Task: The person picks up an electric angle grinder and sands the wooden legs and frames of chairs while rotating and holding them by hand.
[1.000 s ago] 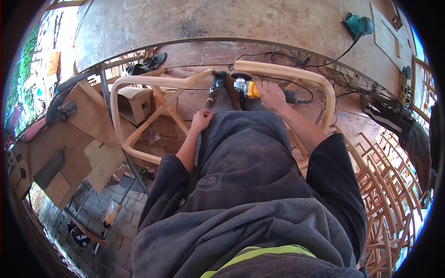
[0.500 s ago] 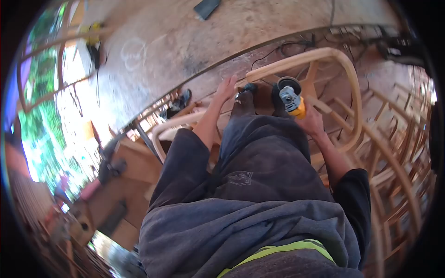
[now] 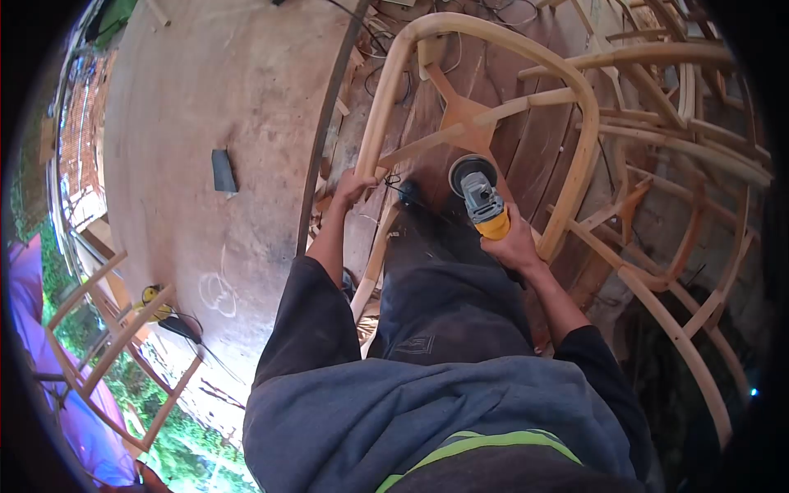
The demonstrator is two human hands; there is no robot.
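Note:
My right hand is wrapped round the yellow body of an angle grinder. The grinder's round dark disc points away from me, over the inside of a wooden chair frame. That frame has a broad curved rail and a cross-shaped brace in its middle. At the rail's near left end, my left hand has its fingers closed round the wood. The frame stands in front of my legs, and my feet show partly inside its outline.
More bare wooden chair frames crowd the right side. On the left is a large flat board with a dark flat piece on it. A yellow tool with a cord lies near another wooden frame. Cables trail across the floor.
My left hand has gone from open in the air to gripping the chair frame's rail. The grinder has shifted slightly left and down in view. My view has turned, so the board now lies left.

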